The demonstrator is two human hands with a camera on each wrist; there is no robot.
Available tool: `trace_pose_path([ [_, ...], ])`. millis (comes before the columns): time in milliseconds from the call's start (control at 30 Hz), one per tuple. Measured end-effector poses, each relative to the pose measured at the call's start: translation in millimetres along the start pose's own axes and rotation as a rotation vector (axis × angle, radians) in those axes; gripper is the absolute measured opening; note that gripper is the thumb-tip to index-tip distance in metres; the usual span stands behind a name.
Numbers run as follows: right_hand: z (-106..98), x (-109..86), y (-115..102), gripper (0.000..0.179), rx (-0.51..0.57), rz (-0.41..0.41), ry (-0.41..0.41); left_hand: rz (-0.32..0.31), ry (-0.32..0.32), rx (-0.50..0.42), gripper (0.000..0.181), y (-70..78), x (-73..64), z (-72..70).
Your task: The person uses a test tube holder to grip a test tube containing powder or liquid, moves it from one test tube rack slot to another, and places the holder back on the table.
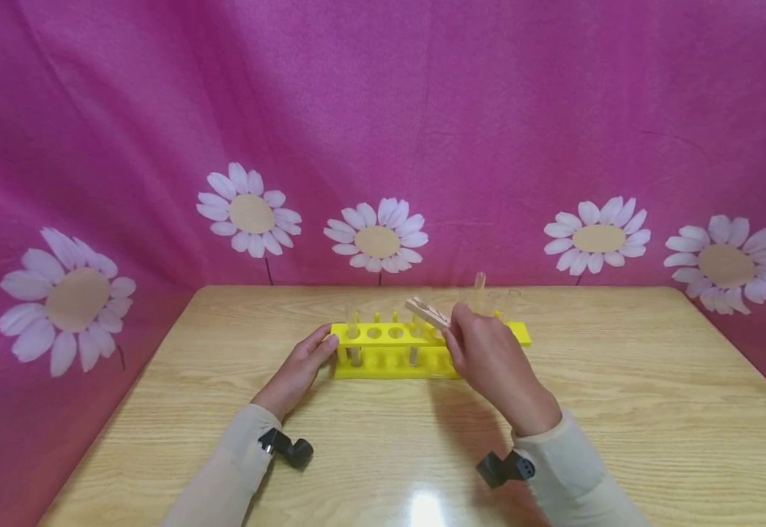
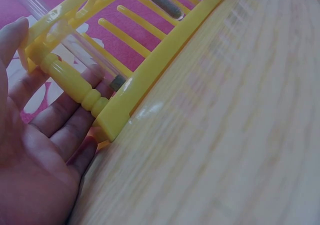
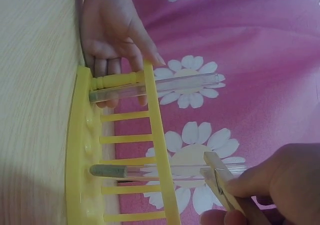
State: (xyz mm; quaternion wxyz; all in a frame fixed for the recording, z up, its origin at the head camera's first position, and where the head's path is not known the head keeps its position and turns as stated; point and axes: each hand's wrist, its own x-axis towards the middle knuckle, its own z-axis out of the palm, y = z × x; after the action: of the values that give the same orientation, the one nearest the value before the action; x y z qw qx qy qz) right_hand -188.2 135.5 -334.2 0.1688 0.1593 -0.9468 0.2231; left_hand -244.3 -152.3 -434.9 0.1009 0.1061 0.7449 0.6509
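Observation:
A yellow test tube rack stands on the table. My left hand grips its left end, thumb on the top bar and fingers behind the turned post. Beside that post, a glass test tube with dark material at its bottom stands in the end hole. My right hand pinches a wooden spring test tube holder above the rack. In the right wrist view, the holder's tips are at the upper part of a second test tube with grey-green contents; whether they clamp it, I cannot tell.
Further clear tubes, one of them tall, show behind my right hand at the rack's right end, partly hidden. Yellow pegs rise along the rack. Behind the wooden table hangs a pink cloth with white flowers.

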Motion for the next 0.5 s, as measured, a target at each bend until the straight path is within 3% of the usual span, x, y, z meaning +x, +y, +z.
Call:
trace_pose_path([
  [500,-7.2,-1.1,0.7,0.038,0.053,0.014,0.041,0.01,-0.005,-0.006,0.054,-1.3,1.0,0.1],
])
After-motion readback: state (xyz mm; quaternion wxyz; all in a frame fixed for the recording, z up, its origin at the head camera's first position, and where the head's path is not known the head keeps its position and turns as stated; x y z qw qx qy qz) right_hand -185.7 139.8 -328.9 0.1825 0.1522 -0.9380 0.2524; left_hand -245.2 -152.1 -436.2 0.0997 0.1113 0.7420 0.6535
